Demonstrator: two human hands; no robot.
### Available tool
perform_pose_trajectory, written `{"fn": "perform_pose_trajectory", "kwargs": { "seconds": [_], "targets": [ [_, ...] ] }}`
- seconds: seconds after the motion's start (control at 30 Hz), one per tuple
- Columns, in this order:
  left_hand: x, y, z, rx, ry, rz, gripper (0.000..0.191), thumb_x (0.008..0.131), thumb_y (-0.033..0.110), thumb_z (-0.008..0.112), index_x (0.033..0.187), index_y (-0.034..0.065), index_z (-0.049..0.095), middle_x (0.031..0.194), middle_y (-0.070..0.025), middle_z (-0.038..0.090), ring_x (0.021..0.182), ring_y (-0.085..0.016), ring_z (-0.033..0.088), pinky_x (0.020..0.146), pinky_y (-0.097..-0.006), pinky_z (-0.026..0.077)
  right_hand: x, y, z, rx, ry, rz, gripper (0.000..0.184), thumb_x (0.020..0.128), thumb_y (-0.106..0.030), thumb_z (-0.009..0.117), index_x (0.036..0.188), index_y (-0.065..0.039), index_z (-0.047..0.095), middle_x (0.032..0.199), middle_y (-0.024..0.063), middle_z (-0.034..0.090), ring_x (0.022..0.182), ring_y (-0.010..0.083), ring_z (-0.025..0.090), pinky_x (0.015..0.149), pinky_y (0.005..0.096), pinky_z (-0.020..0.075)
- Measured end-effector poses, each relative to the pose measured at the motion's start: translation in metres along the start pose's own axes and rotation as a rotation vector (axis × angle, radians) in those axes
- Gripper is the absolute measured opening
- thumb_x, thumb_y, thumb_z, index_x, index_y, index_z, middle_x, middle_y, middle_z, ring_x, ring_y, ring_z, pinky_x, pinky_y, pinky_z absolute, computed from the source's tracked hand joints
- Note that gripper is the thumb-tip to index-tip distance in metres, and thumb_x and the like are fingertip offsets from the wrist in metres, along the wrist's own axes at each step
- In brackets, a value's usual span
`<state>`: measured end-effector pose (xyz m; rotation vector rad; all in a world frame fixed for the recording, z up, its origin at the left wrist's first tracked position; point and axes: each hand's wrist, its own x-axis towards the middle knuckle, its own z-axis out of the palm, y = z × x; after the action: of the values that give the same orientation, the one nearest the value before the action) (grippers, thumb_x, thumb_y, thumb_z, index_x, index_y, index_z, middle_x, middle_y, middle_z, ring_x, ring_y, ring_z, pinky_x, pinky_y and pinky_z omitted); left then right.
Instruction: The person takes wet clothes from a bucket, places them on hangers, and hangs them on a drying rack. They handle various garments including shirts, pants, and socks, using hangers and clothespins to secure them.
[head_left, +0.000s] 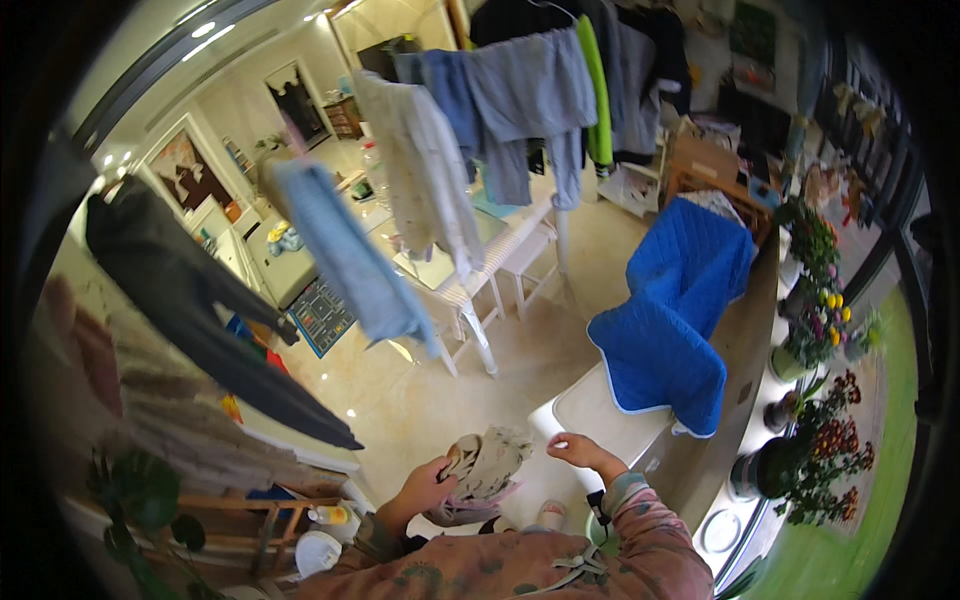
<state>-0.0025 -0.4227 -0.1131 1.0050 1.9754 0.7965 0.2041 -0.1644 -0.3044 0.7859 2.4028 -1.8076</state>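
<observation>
My left hand (424, 491) grips a bunched beige patterned garment (491, 461), which hangs in front of my body. More cloth with a pink edge shows below it. My right hand (585, 452) is raised beside the corner of a white appliance or cabinet (585, 401), fingers curled. A small white patch shows at its fingertips; whether that is a held thing or the white surface behind is unclear. A blue quilted cover (667, 322) with a pale edge drapes over the far part of the white top.
Overhead hang dark trousers (187, 277), light-blue jeans (349, 247), a pale shirt (424, 150) and grey trousers (532, 90). Beyond stands a white-legged table (480, 337). Potted flowers (817, 435) line the right-hand sill. A wooden rack (277, 525) and white tub (317, 553) are at lower left.
</observation>
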Motion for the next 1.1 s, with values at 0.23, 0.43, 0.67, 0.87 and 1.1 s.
{"fn": "perform_pose_trajectory", "kwargs": {
  "seconds": [0.23,0.43,0.67,0.87,1.1],
  "targets": [
    [-0.013,0.01,-0.013,0.232,0.017,0.412,0.022,0.08,0.019,0.058,0.099,0.0072,0.056,0.072,-0.0152,0.062,0.061,-0.027,0.063,0.057,-0.0366,0.049,-0.054,-0.212,0.02,-0.282,-0.034,-0.763,0.075,0.071,-0.026,0.077,0.134,-0.009,0.04,0.133,0.0171,0.043,0.115,0.034,0.047,0.095,0.038,0.0407],
    [-0.06,-0.009,-0.041,0.158,0.12,0.372,0.025,0.079,0.024,0.06,0.097,0.0071,0.056,0.071,-0.0139,0.061,0.059,-0.027,0.063,0.057,-0.0366,0.048,-0.041,-0.228,0.08,-0.223,-0.205,-0.458,0.022,0.089,-0.018,0.057,0.103,-0.001,0.057,0.074,0.0139,0.062,0.067,0.0226,0.058,0.065,0.0323,0.0473],
    [-0.114,-0.101,-0.082,0.048,0.462,0.154,0.026,0.08,0.023,0.063,0.092,0.0021,0.056,0.072,-0.0141,0.058,0.063,-0.022,0.06,0.061,-0.0346,0.047,-0.005,-0.24,0.101,-0.016,-0.182,-0.398,0.018,0.092,-0.02,0.055,0.088,-0.003,0.057,0.07,-0.0021,0.053,0.065,0.0063,0.046,0.06,0.023,0.0401],
    [-0.164,-0.128,-0.095,-0.063,0.598,0.129,0.035,0.072,0.024,0.072,0.096,0.0051,0.055,0.072,-0.0053,0.056,0.067,-0.017,0.054,0.063,-0.0301,0.045,0.023,-0.285,0.131,0.073,-0.168,-0.498,0.013,0.09,-0.015,0.057,0.086,-0.004,0.06,0.075,-0.0061,0.055,0.069,0.003,0.047,0.06,0.02,0.0387],
    [-0.245,-0.143,-0.171,-0.532,0.715,0.225,0.023,0.075,0.004,0.062,0.093,0.0055,0.049,0.089,-0.0008,0.043,0.082,-0.008,0.048,0.069,-0.0254,0.041,0.057,-0.36,0.194,-0.418,-0.036,-0.794,0.04,0.074,-0.022,0.074,0.103,0.0,0.056,0.094,0.0142,0.061,0.085,0.0248,0.061,0.078,0.035,0.0469]
  ]
}}
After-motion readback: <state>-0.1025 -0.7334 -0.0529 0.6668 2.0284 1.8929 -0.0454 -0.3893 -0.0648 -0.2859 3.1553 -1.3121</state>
